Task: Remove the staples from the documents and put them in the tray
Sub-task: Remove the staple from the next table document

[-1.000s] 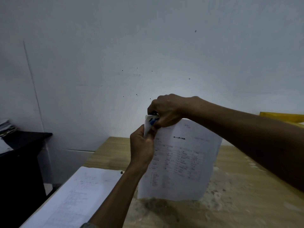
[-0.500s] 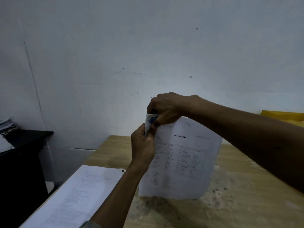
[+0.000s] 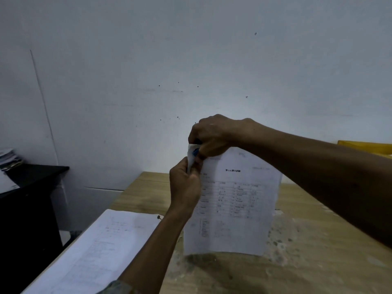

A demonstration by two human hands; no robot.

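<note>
A stapled printed document [image 3: 237, 200] is held upright above the wooden table [image 3: 307, 262]. My left hand [image 3: 185, 185] pinches its top left corner, where the front sheet is folded back. Just above, my right hand [image 3: 212, 136] grips a small blue staple remover [image 3: 195, 152] pressed against that same corner. Only the blue tip of the tool shows between the fingers. The staple itself is hidden. A yellow tray [image 3: 367, 146] peeks out at the right edge behind my right forearm.
A second printed sheet [image 3: 95, 249] lies flat on the table's left side, with a small dark bit [image 3: 158, 217] near its far corner. A black side table [image 3: 29, 179] with stacked papers [image 3: 9, 159] stands at the left. A white wall is close behind.
Both hands and the document have stayed almost in place; my right hand has shifted slightly at the corner with the staple remover.
</note>
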